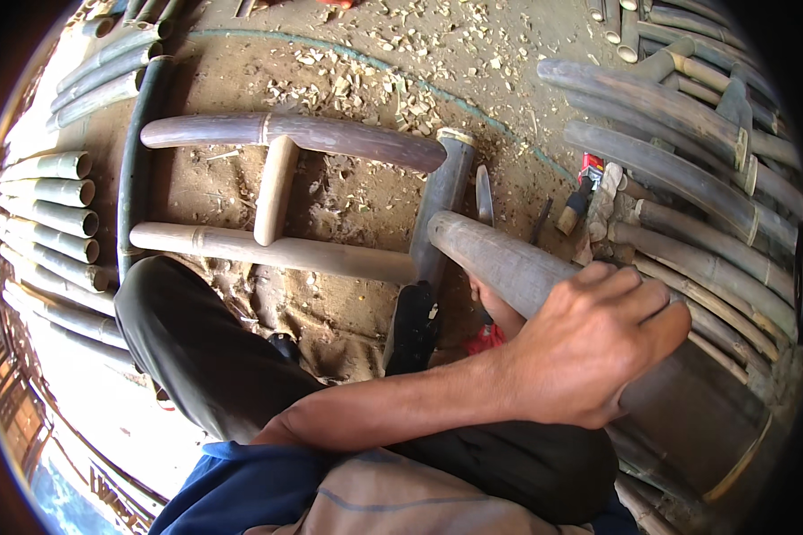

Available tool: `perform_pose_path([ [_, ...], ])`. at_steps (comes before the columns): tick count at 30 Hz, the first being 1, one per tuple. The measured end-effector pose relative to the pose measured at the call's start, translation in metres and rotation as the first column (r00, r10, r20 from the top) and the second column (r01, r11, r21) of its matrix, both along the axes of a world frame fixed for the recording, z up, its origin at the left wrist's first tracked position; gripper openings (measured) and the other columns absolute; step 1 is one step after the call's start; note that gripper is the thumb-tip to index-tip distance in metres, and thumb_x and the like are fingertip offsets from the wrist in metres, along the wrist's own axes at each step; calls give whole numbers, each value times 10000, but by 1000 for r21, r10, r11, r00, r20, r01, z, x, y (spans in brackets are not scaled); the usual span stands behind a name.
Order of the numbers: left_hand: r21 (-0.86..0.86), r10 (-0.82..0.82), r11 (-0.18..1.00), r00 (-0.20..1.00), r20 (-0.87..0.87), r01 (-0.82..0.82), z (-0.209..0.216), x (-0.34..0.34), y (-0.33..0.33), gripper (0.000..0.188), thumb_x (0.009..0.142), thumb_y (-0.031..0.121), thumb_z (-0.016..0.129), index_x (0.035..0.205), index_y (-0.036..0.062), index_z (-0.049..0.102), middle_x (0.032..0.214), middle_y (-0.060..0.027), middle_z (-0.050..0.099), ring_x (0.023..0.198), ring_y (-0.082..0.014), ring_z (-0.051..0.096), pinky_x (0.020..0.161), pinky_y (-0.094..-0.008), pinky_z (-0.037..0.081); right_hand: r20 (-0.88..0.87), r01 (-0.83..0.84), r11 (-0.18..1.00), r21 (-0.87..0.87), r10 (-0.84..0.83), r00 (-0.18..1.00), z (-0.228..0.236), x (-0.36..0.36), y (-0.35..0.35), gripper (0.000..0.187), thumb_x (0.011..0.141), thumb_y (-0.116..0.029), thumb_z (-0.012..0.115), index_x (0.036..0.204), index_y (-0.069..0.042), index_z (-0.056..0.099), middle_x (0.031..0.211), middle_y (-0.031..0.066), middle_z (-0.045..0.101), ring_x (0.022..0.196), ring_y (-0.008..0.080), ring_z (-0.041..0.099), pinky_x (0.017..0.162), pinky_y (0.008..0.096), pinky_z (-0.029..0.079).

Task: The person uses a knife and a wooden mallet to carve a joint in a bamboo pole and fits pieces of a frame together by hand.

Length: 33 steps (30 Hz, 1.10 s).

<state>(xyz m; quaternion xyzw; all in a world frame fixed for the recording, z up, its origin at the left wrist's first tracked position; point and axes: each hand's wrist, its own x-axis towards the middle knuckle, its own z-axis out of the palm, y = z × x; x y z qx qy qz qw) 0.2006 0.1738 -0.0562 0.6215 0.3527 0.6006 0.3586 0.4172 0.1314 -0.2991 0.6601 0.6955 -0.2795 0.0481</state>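
From the lower left my left arm reaches across my lap, and my left hand (598,343) is wrapped over a thick grey bamboo pole (509,263). The pole slants from lower right to the middle, its far end overlapping a darker bamboo post (446,196). That post is one side of a ladder-like bamboo frame with two long rails (357,143) and a short crosspiece (277,192). Under the pole shows a bit of skin, apparently my right hand (495,303); its fingers are mostly hidden. A narrow blade-like piece (484,194) stands up just beyond it.
Cut bamboo lengths (49,218) lie in a row at left, and more poles (678,160) are piled at right. Near that pile are a dark tool with a wooden end (573,209) and a red item (591,165). Wood chips (401,98) and a green hose (357,58) cover the ground ahead.
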Motion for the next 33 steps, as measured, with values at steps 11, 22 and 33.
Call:
perform_pose_path([
  [11, -38, -93, 995, 990, 106, 97, 2, -27, 16, 645, 440, 129, 844, 1014, -20, 590, 901, -177, 621, 903, -407, 647, 741, -497, 522, -15, -12, 1000, -4, 12, 1000, 12, 18, 2, 682, 788, -344, 900, 1262, 19, 570, 956, 62, 570, 840, 192, 550, 758, 377, 483],
  [22, -54, -80, 995, 994, 78, 84, 1, -30, 10, 681, 481, 155, 892, 1080, -17, 615, 1029, -171, 663, 982, -373, 680, 822, -472, 563, -154, 14, 998, 56, -6, 988, 28, 38, 8, 707, 762, -343, 928, 1256, 19, 574, 926, 25, 546, 797, 145, 527, 726, 347, 475],
  [33, -150, -132, 976, 977, 169, 158, 35, -36, 62, 631, 609, 153, 810, 1179, -32, 613, 1015, -203, 715, 973, -293, 720, 898, -403, 547, -912, 452, 890, 51, -143, 385, 48, -77, -21, 718, 696, -312, 978, 1199, 12, 580, 825, -29, 445, 705, 83, 442, 661, 317, 452],
])
